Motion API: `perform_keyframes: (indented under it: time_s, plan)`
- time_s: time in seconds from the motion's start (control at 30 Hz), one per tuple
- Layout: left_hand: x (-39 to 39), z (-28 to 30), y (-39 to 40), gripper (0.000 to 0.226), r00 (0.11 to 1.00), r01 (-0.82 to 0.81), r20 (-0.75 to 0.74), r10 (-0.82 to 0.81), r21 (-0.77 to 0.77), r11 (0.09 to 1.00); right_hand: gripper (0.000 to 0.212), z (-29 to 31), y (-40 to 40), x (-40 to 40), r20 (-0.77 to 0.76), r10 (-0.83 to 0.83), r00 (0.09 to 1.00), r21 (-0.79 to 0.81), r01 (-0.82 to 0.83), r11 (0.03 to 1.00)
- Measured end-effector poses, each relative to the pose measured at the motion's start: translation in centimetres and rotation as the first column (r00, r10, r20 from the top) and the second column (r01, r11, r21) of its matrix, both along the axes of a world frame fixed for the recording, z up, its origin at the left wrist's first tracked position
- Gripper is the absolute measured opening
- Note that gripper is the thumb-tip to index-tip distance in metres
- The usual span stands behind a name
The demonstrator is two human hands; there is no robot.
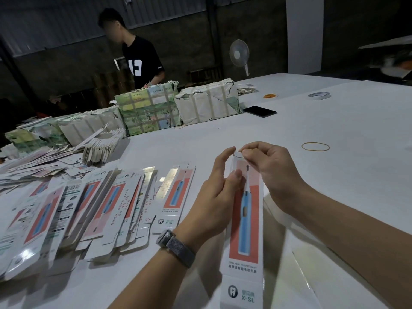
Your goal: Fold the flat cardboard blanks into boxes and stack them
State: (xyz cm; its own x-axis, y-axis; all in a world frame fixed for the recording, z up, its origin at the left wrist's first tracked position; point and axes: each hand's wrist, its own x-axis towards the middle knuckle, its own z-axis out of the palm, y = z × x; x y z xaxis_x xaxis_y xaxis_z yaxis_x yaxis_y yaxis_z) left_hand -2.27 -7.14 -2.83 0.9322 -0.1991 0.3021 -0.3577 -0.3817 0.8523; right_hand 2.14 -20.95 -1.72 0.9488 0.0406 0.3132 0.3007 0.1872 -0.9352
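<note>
far left on the bench [334, 134], a loose heap of flat blanks [73, 210] fans out, toothbrush print up, overlapping each other. just right of them lies one blank on its own [172, 197], close beside the left hand [219, 192].

that left hand, with a watch [171, 241] on the wrist, has its fingers curled against the left edge of the long box [244, 224], thumb lying on the printed face, a light steadying grip rather than a clamp. the box runs from the lower edge of view up to the fingertips, between both hands. over to the right hand [270, 172]: fingers curled in, pinching the small top flap [237, 155] at the far end, so that grip is closed on the flap.

the risk from here, as i judge it: the flap is thin, and a hard pinch or a skewed tuck could crease it or tear the fold; if the left hand lets the body collapse flat, the flap will not seat.

further right, a rubber band [315, 146] lies on the bare bench, well apart from the hands. behind, taped paper bundles [207, 101] stand in a row, a phone [259, 111] beside them, a tape roll [319, 95] beyond. a person in a black shirt [142, 59] stands at the far side, and a fan [239, 53] behind. nothing sits between the hands and the box; the heap crowds the left for stacking.
</note>
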Motion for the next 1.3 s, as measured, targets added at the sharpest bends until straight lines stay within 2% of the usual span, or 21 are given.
perform_keyframes:
  time_s: [0.27, 0.47, 0.67, 0.77, 0.9, 1.07, 1.23, 1.3]
  plan:
    - [0.1, -0.2, 0.0, 0.033, 1.0, 0.004, 0.013, -0.004, 0.023, 1.0, 0.026, -0.1, -0.6, 0.4, 0.088, -0.061, 0.994, -0.128, 0.072, 0.989]
    - [0.2, -0.1, 0.1, 0.026, 1.0, -0.01, 0.028, 0.01, 0.01, 1.0, 0.034, -0.1, -0.6, 0.3, 0.069, 0.021, 0.997, -0.073, -0.016, 0.997]
    - [0.5, 0.0, 0.7, 0.026, 0.993, -0.052, 0.097, 0.06, -0.078, 0.996, 0.018, -1.1, -0.2, 0.0, 0.05, 0.159, 0.986, -0.04, -0.157, 0.987]
    - [0.5, 0.0, 0.9, 0.028, 0.991, -0.076, 0.103, 0.086, -0.105, 0.992, 0.022, -1.4, 0.0, 0.1, 0.066, 0.155, 0.986, -0.041, -0.152, 0.988]
    - [0.4, -0.1, 0.9, 0.028, 0.99, -0.087, 0.096, 0.099, -0.118, 0.989, 0.009, -1.3, 0.0, 0.2, 0.098, 0.108, 0.989, -0.011, -0.108, 0.994]
    - [0.4, -0.1, 0.6, 0.026, 0.989, -0.106, 0.094, 0.117, -0.118, 0.987, 0.01, -1.3, 0.0, 0.3, 0.101, 0.089, 0.991, -0.009, -0.089, 0.996]
    - [0.6, -0.3, 0.9, 0.017, 0.981, -0.144, 0.115, 0.156, -0.106, 0.984, 0.027, -1.0, 0.1, 0.0, 0.063, 0.098, 0.993, 0.014, -0.099, 0.995]
    - [0.6, -0.4, 0.9, 0.017, 0.98, -0.147, 0.121, 0.161, -0.114, 0.983, 0.025, -1.1, 0.3, 0.0, 0.065, 0.086, 0.994, 0.0, -0.086, 0.996]
